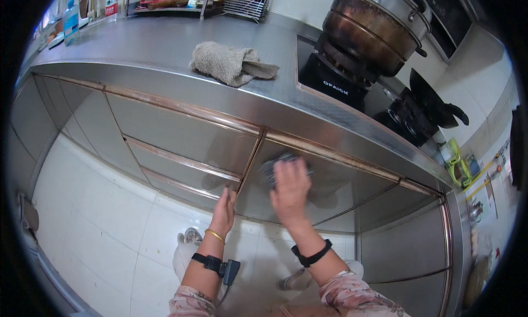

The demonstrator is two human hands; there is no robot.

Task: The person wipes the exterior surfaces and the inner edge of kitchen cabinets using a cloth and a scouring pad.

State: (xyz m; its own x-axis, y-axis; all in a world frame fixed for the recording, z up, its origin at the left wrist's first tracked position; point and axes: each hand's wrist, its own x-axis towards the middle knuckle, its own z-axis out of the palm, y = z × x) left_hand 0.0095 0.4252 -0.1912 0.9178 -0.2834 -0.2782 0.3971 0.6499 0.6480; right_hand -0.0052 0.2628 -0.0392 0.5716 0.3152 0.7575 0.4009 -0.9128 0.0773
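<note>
My right hand (290,189) is pressed flat over a dark patterned cloth (271,172) against the metal cabinet door (330,180) below the cooktop. Both hand and cloth are blurred, and much of the cloth is hidden under the palm. My left hand (224,211) holds nothing. Its fingers are stretched out by the lower drawer fronts (181,170), near the seam beside that door. Whether the fingertips touch the metal I cannot tell. On the stainless steel countertop (152,44) above lies a folded beige towel (225,63), close to the front edge.
A large stacked steamer pot (371,28) stands on the left burner of the black gas cooktop (330,79). A black wok-like pan (433,98) leans at the right. Further back are a wire rack (165,11) and a pump bottle (71,22). White tiles (103,218) cover the floor.
</note>
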